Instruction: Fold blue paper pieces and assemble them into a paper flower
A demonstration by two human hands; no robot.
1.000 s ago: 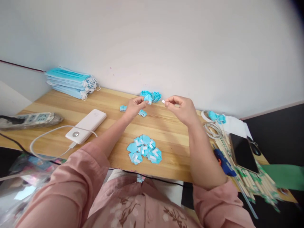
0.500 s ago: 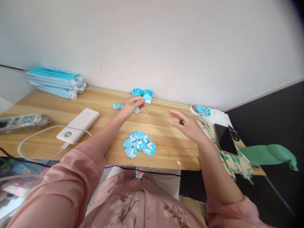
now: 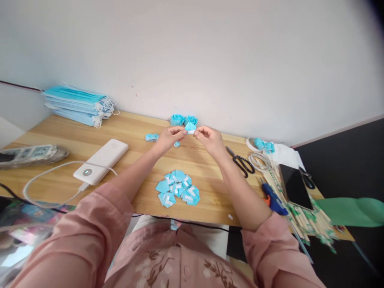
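Note:
Between my two hands is a small folded blue piece (image 3: 190, 127) with a white strip along its lower edge. My left hand (image 3: 170, 138) pinches its left corner. At the right corner, the thumb and fingers of my right hand (image 3: 211, 140) close on it. Just behind it, against the wall, stand two blue rosettes (image 3: 177, 119). A blue rolled band (image 3: 151, 137) and a tiny blue roll (image 3: 177, 144) lie near my left hand. Closer to my body is a loose pile of similar folded blue pieces (image 3: 177, 188), several showing white strips.
At left are a stack of face masks (image 3: 75, 105), a white power bank (image 3: 102, 161) with its cable, and a wrapped power strip (image 3: 33, 155). To the right lie scissors (image 3: 240, 161), a blue glue gun (image 3: 274, 200), a coiled cable (image 3: 259, 161), a phone (image 3: 295, 186) and wrapped sticks (image 3: 312, 224).
My right hand has moved left and inward and now grips the folded blue piece together with my left hand. Scissors and the glue gun have come into sight.

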